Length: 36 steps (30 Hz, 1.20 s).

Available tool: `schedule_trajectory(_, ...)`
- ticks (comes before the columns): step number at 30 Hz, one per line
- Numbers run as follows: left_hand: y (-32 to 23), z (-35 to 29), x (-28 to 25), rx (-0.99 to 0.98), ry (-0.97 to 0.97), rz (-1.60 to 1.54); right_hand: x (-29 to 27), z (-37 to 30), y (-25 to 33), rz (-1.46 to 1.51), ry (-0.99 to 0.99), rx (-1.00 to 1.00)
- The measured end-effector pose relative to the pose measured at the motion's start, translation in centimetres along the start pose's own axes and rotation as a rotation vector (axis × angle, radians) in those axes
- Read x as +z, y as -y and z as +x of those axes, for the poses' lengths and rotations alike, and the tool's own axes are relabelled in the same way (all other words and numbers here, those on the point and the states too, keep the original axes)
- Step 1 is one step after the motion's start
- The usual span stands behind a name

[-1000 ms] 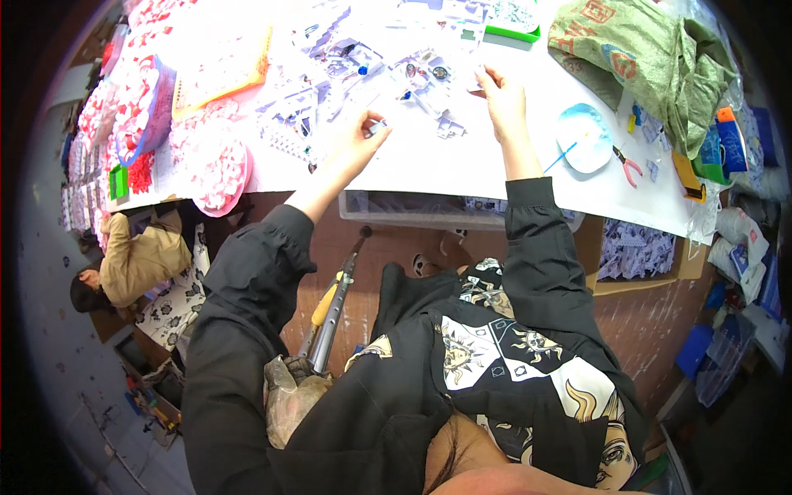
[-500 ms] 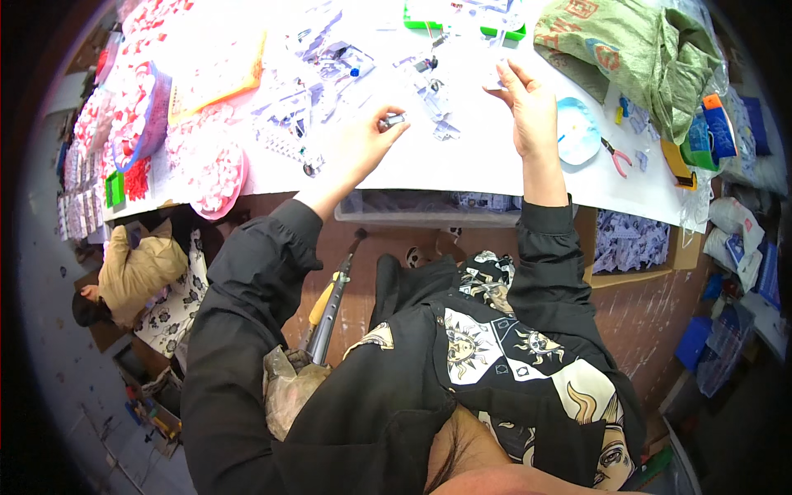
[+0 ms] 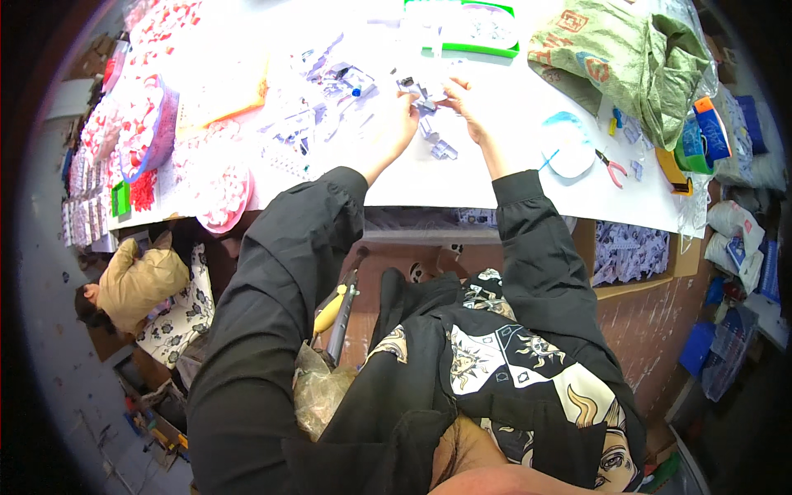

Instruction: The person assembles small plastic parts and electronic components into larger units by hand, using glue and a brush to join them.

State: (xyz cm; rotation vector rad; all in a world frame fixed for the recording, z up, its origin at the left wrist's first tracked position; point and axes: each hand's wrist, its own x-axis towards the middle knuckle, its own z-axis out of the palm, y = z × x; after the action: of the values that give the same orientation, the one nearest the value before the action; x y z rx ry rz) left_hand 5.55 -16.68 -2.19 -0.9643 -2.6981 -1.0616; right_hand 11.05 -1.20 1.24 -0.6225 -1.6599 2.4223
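Over the bright white tabletop my two hands are close together. My left hand (image 3: 398,128) is closed, its fingertips pinching a small grey plastic part (image 3: 425,105). From the other side my right hand (image 3: 470,107) reaches in with thumb and index finger bent at this part; whatever is between them is washed out by glare. Just below the fingertips lie pale translucent plastic pieces (image 3: 443,150). To the left spreads a loose heap of similar grey-white parts (image 3: 330,91), with a small blue piece (image 3: 356,91) among them.
A green-rimmed tray (image 3: 516,45) stands at the back. To the right are a green woven sack (image 3: 610,58), a round white dish (image 3: 569,148) and pink-handled pliers (image 3: 615,169). Left are a purple basket (image 3: 161,132) and a pink bowl (image 3: 227,198) of red-and-white pieces. Another person (image 3: 144,276) is at lower left.
My left hand has moved right and slightly up with the grey part. My right hand has come left and down from near the tray, so both hands now meet.
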Motion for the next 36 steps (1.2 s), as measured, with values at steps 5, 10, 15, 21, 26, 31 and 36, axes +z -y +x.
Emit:
schedule_trajectory(5, -0.8, 1.5, -3.5, -0.437, 0.083, -0.236, 0.4, -1.6, 5.4, -0.019, 0.006, -0.159)
schedule_trajectory(10, -1.4, 3.8, -4.5, -0.352, -0.006, -0.368, -0.3, -2.8, 7.8, -0.062, 0.026, -0.206)
schedule_trajectory(15, -2.0, 4.4, -3.8, -0.369, 0.227, -0.744, -1.8, -5.0, 9.3, -0.002, 0.11, -0.175)
schedule_trajectory(21, -4.3, 1.1, -1.8, -0.28, 0.426, -0.826, -5.8, -7.7, 8.4, 0.038, -0.022, -0.12)
schedule_trajectory(26, -5.6, -0.5, 0.1, -0.282, 0.578, -0.785, -8.4, -9.9, 6.9, 0.055, -0.077, -0.031)
schedule_trajectory(31, -6.1, -2.3, 2.0, -0.465, 0.73, -1.015, -10.2, -7.8, 4.6, 0.033, -0.172, -0.027)
schedule_trajectory(36, -5.9, -3.2, 4.1, -0.573, 0.633, -0.973, -13.3, -0.4, -0.9, -0.402, -0.384, -0.127)
